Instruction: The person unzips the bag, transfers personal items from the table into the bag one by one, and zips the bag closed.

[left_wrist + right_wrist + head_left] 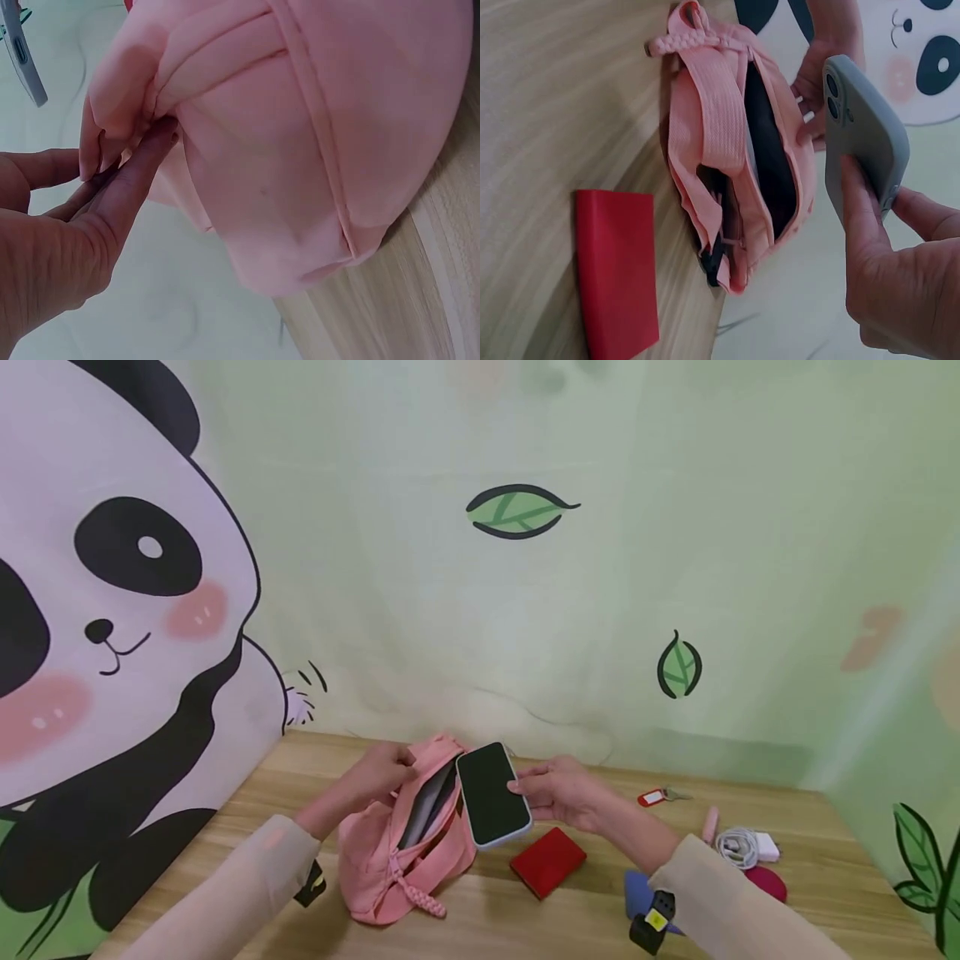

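A pink bag (pixel 367 868) stands on the table with its zipped top open, showing a dark lining and a grey item inside. My left hand (pixel 386 768) pinches the cloth at the bag's far left edge; in the left wrist view the thumb and fingers (pixel 142 161) hold a fold of it. My right hand (pixel 562 789) holds a smartphone (pixel 491 793) in a pale case by its right edge, beside the bag's opening. The phone's dark screen faces the head camera, while its back with two lenses shows in the right wrist view.
A red booklet-like item (pixel 547 862) lies right of the bag. Farther right are a red key tag (pixel 651 797) with a key, a coiled white cable (pixel 737 847), a white charger (pixel 767 847), a pink stick-like item (pixel 710 824), a dark pink round item (pixel 767 883) and a blue item (pixel 637 893).
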Motion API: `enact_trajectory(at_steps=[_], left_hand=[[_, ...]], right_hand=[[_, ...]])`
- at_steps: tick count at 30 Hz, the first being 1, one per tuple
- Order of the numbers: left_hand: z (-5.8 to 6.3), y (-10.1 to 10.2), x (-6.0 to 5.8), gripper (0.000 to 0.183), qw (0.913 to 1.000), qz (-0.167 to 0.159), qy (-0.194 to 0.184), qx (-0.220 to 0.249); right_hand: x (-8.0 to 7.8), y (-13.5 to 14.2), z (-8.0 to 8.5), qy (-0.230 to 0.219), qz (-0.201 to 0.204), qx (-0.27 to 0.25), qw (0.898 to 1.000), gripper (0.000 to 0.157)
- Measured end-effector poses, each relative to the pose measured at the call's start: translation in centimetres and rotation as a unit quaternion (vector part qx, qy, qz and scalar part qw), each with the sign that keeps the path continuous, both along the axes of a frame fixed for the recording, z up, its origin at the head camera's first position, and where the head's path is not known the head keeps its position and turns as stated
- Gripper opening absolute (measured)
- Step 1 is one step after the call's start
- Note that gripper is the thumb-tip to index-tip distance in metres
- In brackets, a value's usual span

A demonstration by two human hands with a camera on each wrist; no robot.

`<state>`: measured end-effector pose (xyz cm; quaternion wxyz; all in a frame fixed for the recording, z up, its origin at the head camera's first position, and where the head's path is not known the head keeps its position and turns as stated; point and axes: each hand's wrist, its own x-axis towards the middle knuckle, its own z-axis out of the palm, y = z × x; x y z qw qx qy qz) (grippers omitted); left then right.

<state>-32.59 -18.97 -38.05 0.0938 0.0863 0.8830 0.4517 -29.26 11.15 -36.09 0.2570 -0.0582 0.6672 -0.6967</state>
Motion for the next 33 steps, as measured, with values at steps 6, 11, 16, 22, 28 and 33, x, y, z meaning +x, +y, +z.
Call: enact_trajectory(at_steps=[6, 11, 16, 22, 28, 33], left_hand=[[-0.7, -0.3, 0.2, 0.022, 1.0, -0.006, -0.003, 0.004], [-1.1, -0.2, 0.1, 0.02, 0.9999, -0.01, -0.011, -0.001], [-0.9, 0.3, -0.1, 0.021, 0.9997, -0.022, -0.008, 0.0], [-0.7, 0.1, -0.1, 0.021, 0.9995, -0.029, -0.015, 0.004], [-0.3, -0.7, 0.0, 0.023, 0.9997, -0.022, -0.012, -0.005], [-0.4, -0.7, -0.1, 0.022, 0.9995, -0.027, -0.013, -0.003]], right_hand=[[-0.9, -0.1, -0.4, 0.007, -0.011, -0.021, 1.0, 0.05], [-0.9, -0.4, -0.4, 0.002, -0.029, -0.013, 0.999, 0.048], [-1.0, -0.5, 0.4, -0.004, -0.039, 0.008, 0.999, 0.042], [-1.3, -1.6, 0.3, -0.024, -0.007, 0.019, 0.999, 0.037], [-2.0, -4.1, -0.8, -0.039, 0.029, 0.058, 0.997, 0.03], [-2.6, -5.5, -2.0, -0.066, 0.04, 0.057, 0.995, 0.024]])
